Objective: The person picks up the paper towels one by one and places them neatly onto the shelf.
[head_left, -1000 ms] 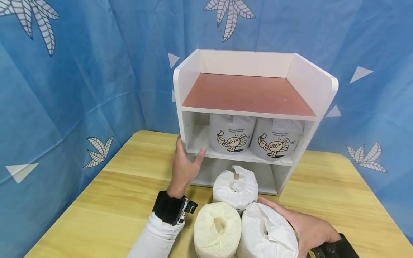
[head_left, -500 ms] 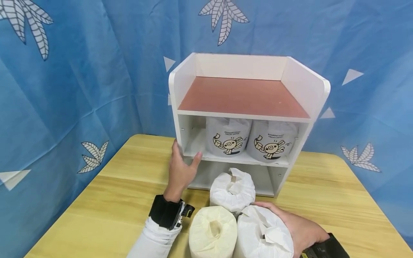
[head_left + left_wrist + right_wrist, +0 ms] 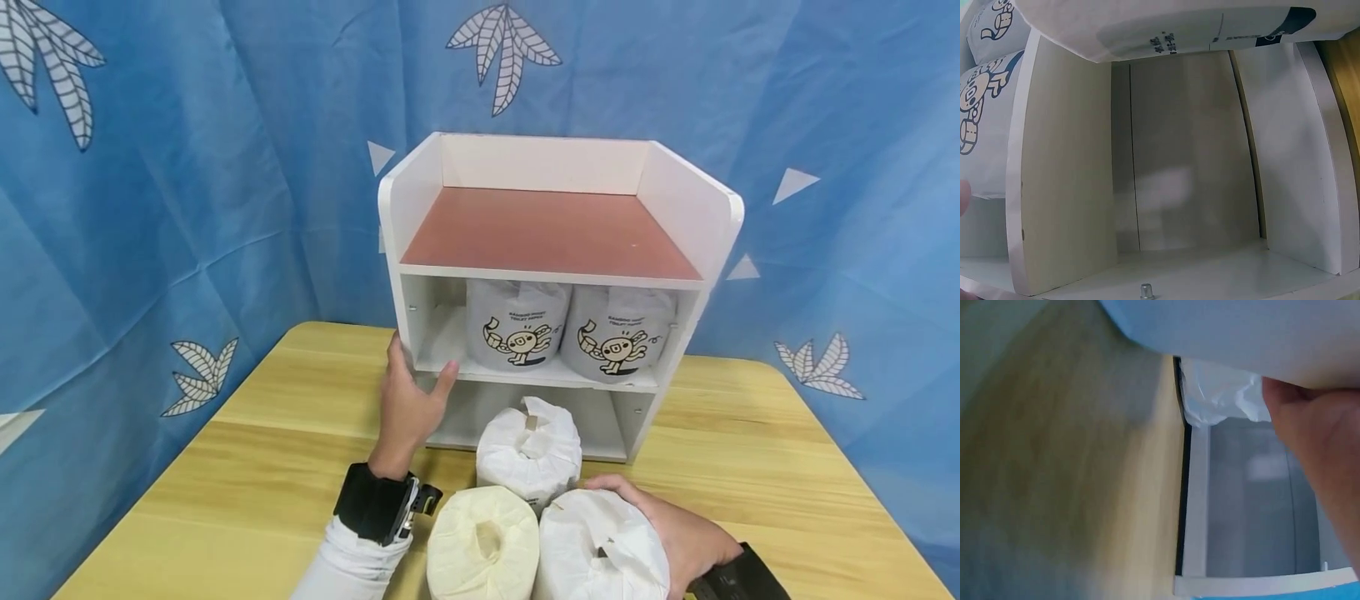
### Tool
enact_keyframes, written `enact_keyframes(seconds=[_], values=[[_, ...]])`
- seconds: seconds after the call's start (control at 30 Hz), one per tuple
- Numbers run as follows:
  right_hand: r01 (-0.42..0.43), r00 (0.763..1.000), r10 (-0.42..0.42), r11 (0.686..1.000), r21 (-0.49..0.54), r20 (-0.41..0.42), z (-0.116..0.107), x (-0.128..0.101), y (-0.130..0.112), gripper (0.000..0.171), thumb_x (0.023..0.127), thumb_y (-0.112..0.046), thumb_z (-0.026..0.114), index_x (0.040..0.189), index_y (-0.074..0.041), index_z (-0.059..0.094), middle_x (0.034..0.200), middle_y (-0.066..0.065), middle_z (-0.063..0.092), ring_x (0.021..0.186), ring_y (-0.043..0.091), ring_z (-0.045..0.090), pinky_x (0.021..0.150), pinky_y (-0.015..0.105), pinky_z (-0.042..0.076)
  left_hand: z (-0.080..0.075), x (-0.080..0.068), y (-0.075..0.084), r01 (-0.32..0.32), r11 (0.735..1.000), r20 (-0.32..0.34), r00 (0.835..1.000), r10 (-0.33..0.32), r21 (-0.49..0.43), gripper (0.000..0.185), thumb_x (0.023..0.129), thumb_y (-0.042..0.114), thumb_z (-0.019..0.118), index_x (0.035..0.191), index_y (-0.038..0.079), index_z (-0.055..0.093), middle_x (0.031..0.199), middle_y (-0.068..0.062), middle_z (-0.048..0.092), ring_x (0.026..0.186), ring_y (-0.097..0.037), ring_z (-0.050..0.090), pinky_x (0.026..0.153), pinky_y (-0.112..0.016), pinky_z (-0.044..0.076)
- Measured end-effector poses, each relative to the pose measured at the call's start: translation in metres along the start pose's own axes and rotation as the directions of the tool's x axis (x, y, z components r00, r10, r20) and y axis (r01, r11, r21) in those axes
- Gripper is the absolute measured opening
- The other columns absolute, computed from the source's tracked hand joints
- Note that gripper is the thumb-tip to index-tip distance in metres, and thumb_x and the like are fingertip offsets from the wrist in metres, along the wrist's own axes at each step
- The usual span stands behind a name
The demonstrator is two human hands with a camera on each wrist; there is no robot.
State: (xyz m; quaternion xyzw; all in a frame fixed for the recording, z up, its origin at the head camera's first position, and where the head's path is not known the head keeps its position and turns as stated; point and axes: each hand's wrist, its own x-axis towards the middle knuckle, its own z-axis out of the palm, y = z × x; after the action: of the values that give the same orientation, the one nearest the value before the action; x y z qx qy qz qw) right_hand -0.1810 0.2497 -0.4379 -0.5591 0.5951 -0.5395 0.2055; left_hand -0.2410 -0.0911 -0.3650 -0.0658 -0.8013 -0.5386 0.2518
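Right hand (image 3: 678,533) now curled further round wrapped roll (image 3: 600,550), left hand (image 3: 408,400) unmoved on shelf (image 3: 397,250)

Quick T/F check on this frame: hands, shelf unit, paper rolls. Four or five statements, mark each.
1. The left hand grips the shelf unit's left side panel. True.
2. The right hand holds nothing. False: it holds a wrapped roll.
3. Two printed rolls sit on the middle shelf. True.
4. The red top shelf carries one roll. False: nothing stands on it.
5. Three rolls lie on the table in front. True.
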Motion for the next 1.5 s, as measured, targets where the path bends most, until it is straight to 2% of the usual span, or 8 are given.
enact_keyframes(seconds=[0.17,0.3,0.5,0.7,0.83,1.0,1.17,1.5], values=[[0.029,1.000,-0.029,1.000,-0.004,-0.007,0.002,-0.003,0.003,0.089,0.063,0.000,0.088,0.131,0.003,0.031,0.134,0.016,0.041,0.122,0.024,0.046,0.098,0.035,0.044,-0.001,-0.002,-0.001,0.008,1.000,0.009,1.000,-0.008,0.004,0.086,0.088,0.025,0.071,0.152,0.005,0.018,0.137,-0.023,0.045,0.122,-0.040,0.047,0.099,-0.059,0.037],[0.028,1.000,-0.028,1.000,-0.009,-0.011,0.005,-0.003,0.003,0.078,0.063,0.002,0.088,0.123,0.001,0.037,0.127,0.015,0.045,0.118,0.023,0.047,0.095,0.035,0.046,-0.002,-0.004,-0.002,0.021,1.000,0.015,1.000,-0.021,0.002,0.086,0.088,0.025,0.071,0.152,0.004,0.018,0.138,-0.023,0.043,0.124,-0.040,0.045,0.100,-0.058,0.036],[0.043,0.999,-0.044,0.997,-0.064,-0.013,0.008,0.001,0.000,0.069,0.065,0.000,0.088,0.120,-0.006,0.047,0.140,0.018,0.042,0.127,0.026,0.043,0.101,0.035,0.040,-0.002,-0.005,-0.004,0.013,1.000,0.008,1.000,-0.013,0.008,0.085,0.088,0.024,0.071,0.151,0.003,0.019,0.137,-0.024,0.044,0.124,-0.040,0.045,0.101,-0.058,0.036],[0.090,0.995,-0.092,0.994,0.069,0.027,0.009,0.006,-0.002,0.061,0.071,0.003,0.083,0.117,-0.005,0.044,0.150,0.026,0.026,0.135,0.034,0.031,0.105,0.040,0.036,-0.002,-0.004,-0.005,0.017,1.000,0.009,1.000,-0.017,0.015,0.086,0.088,0.026,0.071,0.152,0.004,0.019,0.137,-0.024,0.044,0.124,-0.041,0.045,0.101,-0.058,0.036],[0.103,0.994,-0.105,0.993,0.050,0.029,0.008,0.007,-0.005,0.062,0.072,0.001,0.083,0.119,-0.006,0.044,0.150,0.026,0.026,0.135,0.035,0.031,0.105,0.041,0.037,-0.002,-0.003,-0.004,0.029,0.999,0.010,1.000,-0.030,0.019,0.086,0.087,0.027,0.072,0.152,0.004,0.019,0.137,-0.024,0.045,0.124,-0.041,0.045,0.101,-0.058,0.035],[0.114,0.993,-0.114,0.993,-0.021,0.032,0.005,0.006,-0.006,0.065,0.070,-0.002,0.085,0.120,-0.006,0.044,0.149,0.025,0.029,0.135,0.034,0.033,0.105,0.041,0.037,-0.002,-0.002,-0.003,0.029,0.999,0.015,0.999,-0.030,0.014,0.086,0.087,0.026,0.072,0.151,0.004,0.019,0.136,-0.025,0.045,0.124,-0.041,0.045,0.101,-0.058,0.035],[0.105,0.994,-0.105,0.991,-0.078,0.009,0.000,0.004,-0.006,0.070,0.063,-0.001,0.089,0.118,-0.007,0.047,0.147,0.024,0.033,0.132,0.033,0.037,0.103,0.039,0.039,-0.002,-0.001,-0.002,0.019,1.000,0.016,1.000,-0.019,0.007,0.085,0.088,0.024,0.072,0.151,0.004,0.020,0.135,-0.025,0.046,0.123,-0.041,0.047,0.100,-0.058,0.037],[0.077,0.995,-0.081,0.995,-0.066,-0.057,-0.003,0.000,-0.010,0.073,0.061,0.001,0.088,0.121,-0.008,0.047,0.148,0.024,0.030,0.132,0.030,0.037,0.102,0.037,0.039,-0.002,0.001,-0.001,0.000,1.000,0.017,1.000,0.000,0.016,0.085,0.088,0.024,0.072,0.151,0.003,0.019,0.136,-0.025,0.045,0.123,-0.041,0.046,0.100,-0.059,0.036]])
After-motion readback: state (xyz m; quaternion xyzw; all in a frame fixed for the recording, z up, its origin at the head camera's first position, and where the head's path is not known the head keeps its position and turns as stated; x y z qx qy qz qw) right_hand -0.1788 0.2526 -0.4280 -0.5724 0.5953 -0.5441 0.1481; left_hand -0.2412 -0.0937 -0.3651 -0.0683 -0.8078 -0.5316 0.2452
